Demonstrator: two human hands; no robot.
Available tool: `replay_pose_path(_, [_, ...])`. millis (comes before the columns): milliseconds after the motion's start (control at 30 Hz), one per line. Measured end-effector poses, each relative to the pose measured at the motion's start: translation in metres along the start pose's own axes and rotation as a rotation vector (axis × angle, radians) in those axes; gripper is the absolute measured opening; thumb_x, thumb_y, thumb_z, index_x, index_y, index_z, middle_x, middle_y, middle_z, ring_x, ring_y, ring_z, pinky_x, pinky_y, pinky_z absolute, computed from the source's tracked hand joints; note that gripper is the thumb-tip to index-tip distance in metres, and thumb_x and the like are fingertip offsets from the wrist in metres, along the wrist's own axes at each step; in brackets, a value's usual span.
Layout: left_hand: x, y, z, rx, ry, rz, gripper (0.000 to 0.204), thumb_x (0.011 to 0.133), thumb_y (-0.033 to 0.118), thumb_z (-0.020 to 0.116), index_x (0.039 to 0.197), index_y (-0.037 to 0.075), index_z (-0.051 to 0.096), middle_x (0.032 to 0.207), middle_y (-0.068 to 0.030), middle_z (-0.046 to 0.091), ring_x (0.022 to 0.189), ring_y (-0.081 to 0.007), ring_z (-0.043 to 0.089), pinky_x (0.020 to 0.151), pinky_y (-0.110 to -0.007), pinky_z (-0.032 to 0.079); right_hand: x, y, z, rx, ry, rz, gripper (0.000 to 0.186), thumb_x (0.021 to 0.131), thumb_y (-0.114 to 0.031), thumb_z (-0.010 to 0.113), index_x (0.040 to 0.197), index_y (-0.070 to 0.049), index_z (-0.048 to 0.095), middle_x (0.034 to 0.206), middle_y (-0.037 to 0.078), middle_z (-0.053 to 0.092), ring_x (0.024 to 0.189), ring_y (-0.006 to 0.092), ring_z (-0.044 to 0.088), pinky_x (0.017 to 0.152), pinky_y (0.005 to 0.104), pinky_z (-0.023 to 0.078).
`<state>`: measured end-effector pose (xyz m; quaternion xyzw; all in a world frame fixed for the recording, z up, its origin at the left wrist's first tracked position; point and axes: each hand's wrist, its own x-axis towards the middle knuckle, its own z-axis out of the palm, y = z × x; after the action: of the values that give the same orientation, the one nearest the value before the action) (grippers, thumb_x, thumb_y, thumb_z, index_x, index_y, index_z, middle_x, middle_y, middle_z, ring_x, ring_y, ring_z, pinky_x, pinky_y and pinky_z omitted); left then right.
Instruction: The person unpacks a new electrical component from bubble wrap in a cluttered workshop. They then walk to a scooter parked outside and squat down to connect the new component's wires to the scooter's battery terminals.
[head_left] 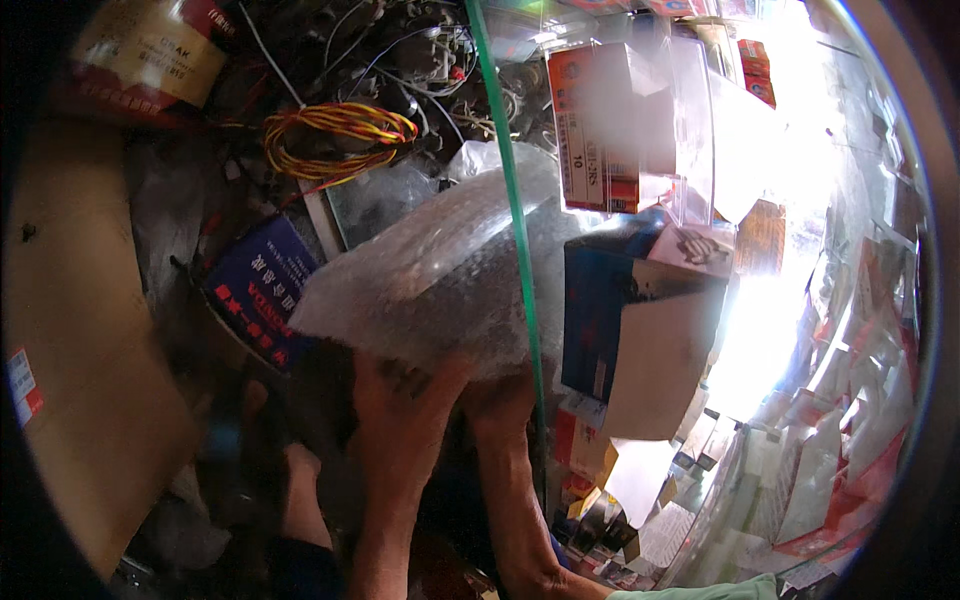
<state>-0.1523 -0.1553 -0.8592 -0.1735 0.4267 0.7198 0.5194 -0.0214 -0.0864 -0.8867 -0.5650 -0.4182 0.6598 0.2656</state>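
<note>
A large clear plastic bag (pixel 420 270) bulges in the middle of the view, its contents grey and hard to make out. My left hand (pixel 410 385) grips the near edge of this bag, the fingers partly covered by the film. Close beside it on the right, my right hand (pixel 500 395) also holds the bag's near edge, with its fingertips hidden beneath the plastic. A blue box (pixel 265 290) with red print lies tilted just left of the bag. The green edge of a glass pane (pixel 522 245) runs past the bag on its right.
A coil of red and yellow wire (pixel 335 140) lies beyond the bag, near tangled cables (pixel 430 75). Cardboard (pixel 90 330) fills the left side. Behind the glass stand a blue and white box (pixel 600 310), an orange and white box (pixel 590 130) and several small cartons.
</note>
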Motion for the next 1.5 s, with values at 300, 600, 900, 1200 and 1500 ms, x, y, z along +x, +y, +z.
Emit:
replay_pose_path(300, [0.088,-0.007,0.036,0.567,-0.23,0.337,0.069,0.087,0.022,0.068,0.142,0.0,0.035,0.143,-0.0248,0.041,0.13,-0.0369,0.045,0.105,-0.043,0.041,0.014,0.016,-0.003,0.1,0.084,0.054,0.056,0.087,-0.038,0.057,0.133,-0.007,0.046,0.124,0.012,0.055,0.111,0.0294,0.055,0.092,0.0448,0.048])
replay_pose_path(600, [0.056,-0.01,-0.043,1.082,-0.052,0.392,0.045,0.092,0.021,0.061,0.129,-0.002,0.051,0.125,-0.0214,0.053,0.116,-0.0374,0.053,0.098,-0.047,0.042,0.025,0.022,0.021,0.147,0.092,0.08,0.055,0.089,-0.039,0.055,0.133,-0.006,0.046,0.124,0.012,0.055,0.108,0.0287,0.057,0.09,0.0433,0.049])
replay_pose_path(900, [0.074,0.013,-0.11,1.573,0.534,0.769,0.054,0.091,0.023,0.06,0.137,0.002,0.042,0.143,-0.0208,0.032,0.129,-0.0386,0.033,0.103,-0.051,0.031,0.041,0.027,0.039,0.17,0.089,0.093,0.054,0.091,-0.039,0.053,0.133,-0.006,0.046,0.125,0.012,0.055,0.106,0.028,0.059,0.087,0.0418,0.051])
replay_pose_path(1200, [0.075,0.014,-0.126,1.526,0.817,0.734,0.061,0.091,0.028,0.059,0.142,0.004,0.037,0.146,-0.023,0.029,0.131,-0.0409,0.033,0.106,-0.051,0.029,0.075,0.02,0.064,0.196,0.057,0.048,0.053,0.093,-0.04,0.051,0.133,-0.006,0.046,0.125,0.013,0.055,0.103,0.0273,0.06,0.084,0.0403,0.052])
replay_pose_path(1500, [0.051,0.004,-0.161,0.568,0.572,0.053,0.064,0.088,0.028,0.068,0.138,-0.001,0.042,0.127,-0.018,0.054,0.112,-0.0278,0.054,0.099,-0.045,0.042,0.135,-0.012,0.136,-0.219,0.124,-0.176,0.048,0.094,-0.034,0.059,0.129,-0.003,0.049,0.12,0.013,0.059,0.09,0.0209,0.064,0.073,0.0316,0.054])
